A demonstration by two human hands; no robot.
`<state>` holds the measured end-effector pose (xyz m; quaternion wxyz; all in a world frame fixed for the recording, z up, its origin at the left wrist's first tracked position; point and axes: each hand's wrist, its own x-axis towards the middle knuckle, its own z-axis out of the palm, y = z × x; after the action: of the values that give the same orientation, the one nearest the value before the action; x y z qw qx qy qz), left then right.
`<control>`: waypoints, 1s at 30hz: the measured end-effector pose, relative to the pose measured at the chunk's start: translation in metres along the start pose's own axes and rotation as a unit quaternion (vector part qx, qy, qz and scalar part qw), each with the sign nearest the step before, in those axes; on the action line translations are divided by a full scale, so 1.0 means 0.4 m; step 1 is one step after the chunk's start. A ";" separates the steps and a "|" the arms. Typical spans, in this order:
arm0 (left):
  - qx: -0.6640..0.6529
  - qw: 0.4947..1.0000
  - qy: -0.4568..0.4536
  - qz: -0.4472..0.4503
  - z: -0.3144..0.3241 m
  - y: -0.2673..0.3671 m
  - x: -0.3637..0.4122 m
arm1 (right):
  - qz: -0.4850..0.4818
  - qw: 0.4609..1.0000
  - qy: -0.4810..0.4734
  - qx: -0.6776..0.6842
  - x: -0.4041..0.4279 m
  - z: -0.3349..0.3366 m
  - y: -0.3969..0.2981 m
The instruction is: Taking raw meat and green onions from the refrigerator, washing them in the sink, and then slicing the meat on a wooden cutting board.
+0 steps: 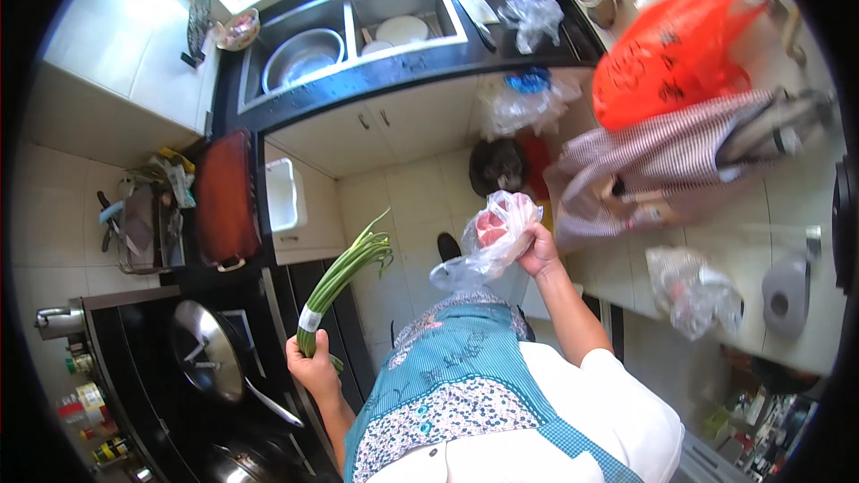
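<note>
My left hand grips a bundle of long green stalks near its lower end, just under a white band; it is over the edge of the black stove counter. My right hand holds a clear plastic bag with red raw meat inside, above the tiled floor. Beyond both hands is a double sink, with a round metal basin in its left bowl and white plates in the right one. A cleaver lies on the counter beside the sink.
A lidded pan sits on the stove at left, below a brown-red cutting board. At right hang a red plastic bag and a striped cloth. A dark bin stands on the floor beneath the sink counter.
</note>
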<state>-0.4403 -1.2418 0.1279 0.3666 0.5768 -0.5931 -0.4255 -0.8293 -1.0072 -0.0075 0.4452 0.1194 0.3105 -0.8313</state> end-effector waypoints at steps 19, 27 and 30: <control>-0.254 0.961 -0.101 0.035 0.487 0.337 0.616 | -0.018 1.000 -0.012 -0.006 0.485 0.311 -0.133; -0.342 0.921 -0.187 -0.016 0.613 0.440 0.913 | -0.113 0.993 -0.001 0.023 0.512 0.387 -0.162; -0.334 0.921 -0.193 -0.045 0.624 0.463 1.030 | -0.128 0.991 0.036 0.024 0.514 0.417 -0.158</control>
<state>-0.7674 -1.6369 0.1847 0.3969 0.3533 -0.4493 -0.7181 -0.9859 -1.2221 0.0508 0.3210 0.1192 0.3191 -0.8837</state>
